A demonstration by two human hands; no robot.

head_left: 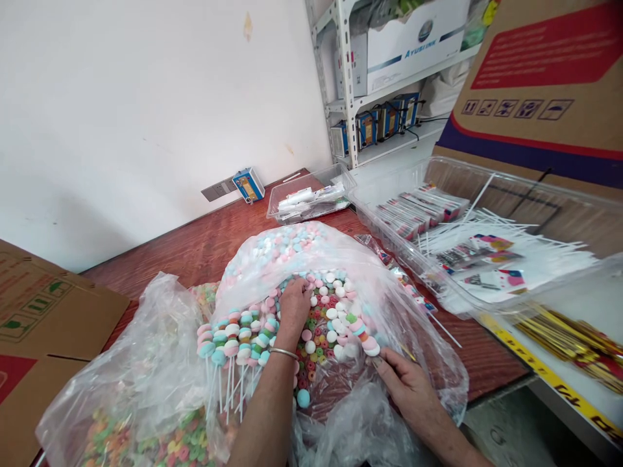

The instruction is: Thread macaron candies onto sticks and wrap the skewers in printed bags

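Note:
My right hand [409,387] pinches the lower end of a candy skewer [363,336], threaded with pink and white marshmallow discs and gummy pieces, a green one near its tip. Its stick is mostly hidden by my fingers. My left hand [296,299] reaches into the open plastic bag [341,250], its fingers closed at the loose marshmallow discs [335,318]; what they grip cannot be made out. Below lie small coloured gummy rings [324,353]. Left of my left wrist, several finished candy skewers [241,337] lie with their white sticks toward me.
At left lie a clear bag of gummy rings [187,438] and a cardboard box [43,337]. A clear tray [370,217] at right holds white sticks and printed packets; a smaller tray [277,194] sits behind. Gold ties [574,344] lie at far right. Shelving [348,78] stands behind.

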